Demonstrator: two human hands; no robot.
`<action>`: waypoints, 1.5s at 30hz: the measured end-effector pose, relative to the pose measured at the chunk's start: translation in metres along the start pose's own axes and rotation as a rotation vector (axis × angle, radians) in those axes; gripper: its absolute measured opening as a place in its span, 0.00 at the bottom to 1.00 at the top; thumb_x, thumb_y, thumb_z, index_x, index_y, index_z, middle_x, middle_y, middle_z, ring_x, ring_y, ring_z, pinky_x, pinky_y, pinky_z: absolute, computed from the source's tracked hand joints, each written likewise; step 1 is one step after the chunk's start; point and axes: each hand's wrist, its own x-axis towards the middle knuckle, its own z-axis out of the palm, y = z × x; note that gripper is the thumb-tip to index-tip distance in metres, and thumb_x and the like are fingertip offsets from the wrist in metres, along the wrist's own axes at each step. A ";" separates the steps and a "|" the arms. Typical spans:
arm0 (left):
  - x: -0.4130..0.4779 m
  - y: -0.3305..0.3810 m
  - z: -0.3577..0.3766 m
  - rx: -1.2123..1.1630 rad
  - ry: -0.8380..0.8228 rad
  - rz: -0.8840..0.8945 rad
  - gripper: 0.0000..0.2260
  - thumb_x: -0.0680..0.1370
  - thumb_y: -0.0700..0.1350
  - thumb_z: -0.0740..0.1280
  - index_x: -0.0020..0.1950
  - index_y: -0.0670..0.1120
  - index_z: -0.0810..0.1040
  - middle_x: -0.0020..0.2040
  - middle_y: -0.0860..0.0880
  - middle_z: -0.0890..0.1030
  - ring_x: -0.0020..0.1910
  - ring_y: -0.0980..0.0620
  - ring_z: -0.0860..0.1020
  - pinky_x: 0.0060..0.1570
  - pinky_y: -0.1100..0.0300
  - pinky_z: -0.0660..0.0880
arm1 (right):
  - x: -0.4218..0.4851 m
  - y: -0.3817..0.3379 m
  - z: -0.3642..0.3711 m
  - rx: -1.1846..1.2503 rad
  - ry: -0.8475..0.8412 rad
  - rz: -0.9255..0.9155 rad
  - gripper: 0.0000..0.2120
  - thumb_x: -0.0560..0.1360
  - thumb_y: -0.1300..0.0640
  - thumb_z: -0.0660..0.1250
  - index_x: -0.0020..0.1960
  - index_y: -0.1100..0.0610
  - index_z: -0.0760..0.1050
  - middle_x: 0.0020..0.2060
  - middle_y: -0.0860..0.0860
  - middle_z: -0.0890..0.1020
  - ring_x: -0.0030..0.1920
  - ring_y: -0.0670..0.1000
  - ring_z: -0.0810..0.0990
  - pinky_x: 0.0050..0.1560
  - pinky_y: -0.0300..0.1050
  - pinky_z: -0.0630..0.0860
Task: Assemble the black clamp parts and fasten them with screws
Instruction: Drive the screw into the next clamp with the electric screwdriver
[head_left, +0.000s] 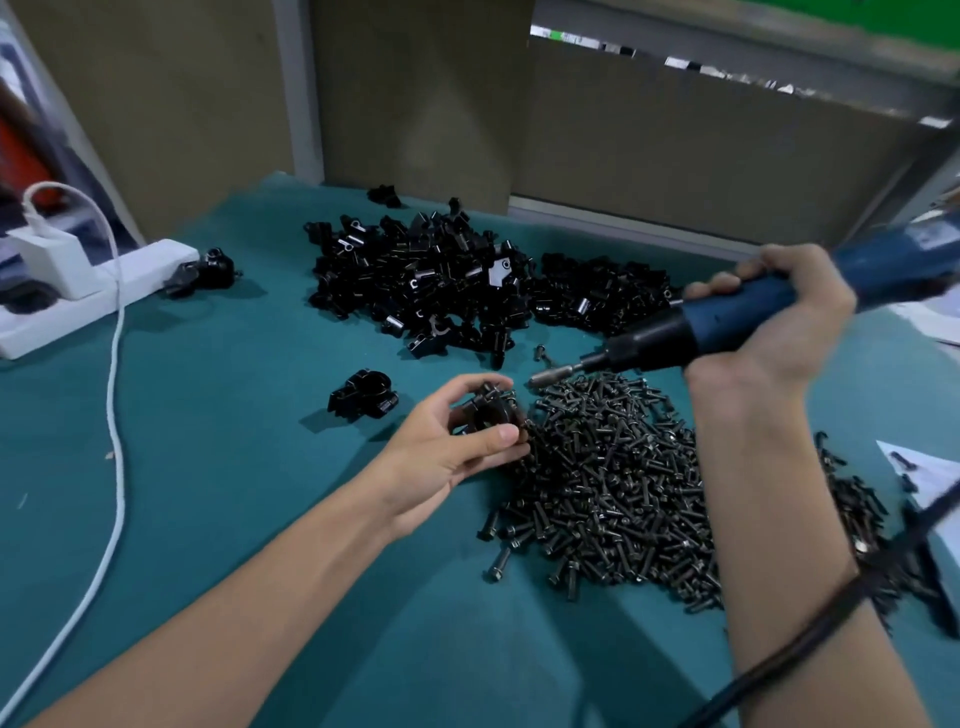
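While the left hand (447, 449) pinches a black clamp (485, 413) at ten o'clock of the screw pile (613, 483), the right hand (774, 327) wraps fully round a blue screwdriver (660, 340).

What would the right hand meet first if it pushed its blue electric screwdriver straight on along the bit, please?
Probably the black clamp assembly pinched in the left hand: the right hand aims the blue electric screwdriver leftward at it, the bit tip just short. Depth is unclear.

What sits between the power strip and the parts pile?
One black clamp beside the power strip, then bare green mat up to the pile. Head view.
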 end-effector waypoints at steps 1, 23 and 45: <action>0.000 0.000 0.000 0.002 -0.011 0.002 0.23 0.67 0.33 0.73 0.61 0.43 0.79 0.54 0.37 0.80 0.51 0.41 0.84 0.52 0.54 0.81 | 0.004 0.001 0.017 -0.082 -0.022 0.093 0.07 0.70 0.67 0.65 0.40 0.59 0.67 0.29 0.51 0.71 0.26 0.48 0.70 0.31 0.42 0.72; -0.001 0.001 -0.002 0.250 -0.018 0.066 0.24 0.67 0.35 0.74 0.63 0.46 0.77 0.59 0.38 0.79 0.54 0.42 0.83 0.53 0.55 0.81 | 0.010 0.028 0.016 -0.051 0.075 0.255 0.09 0.71 0.66 0.62 0.34 0.58 0.66 0.27 0.51 0.70 0.24 0.49 0.68 0.27 0.41 0.69; 0.005 0.000 -0.011 0.577 0.001 0.121 0.17 0.73 0.34 0.73 0.60 0.46 0.77 0.48 0.50 0.85 0.54 0.45 0.83 0.57 0.57 0.79 | 0.019 0.042 0.011 -0.004 0.093 0.338 0.10 0.71 0.65 0.62 0.33 0.58 0.66 0.26 0.51 0.69 0.23 0.48 0.67 0.26 0.40 0.67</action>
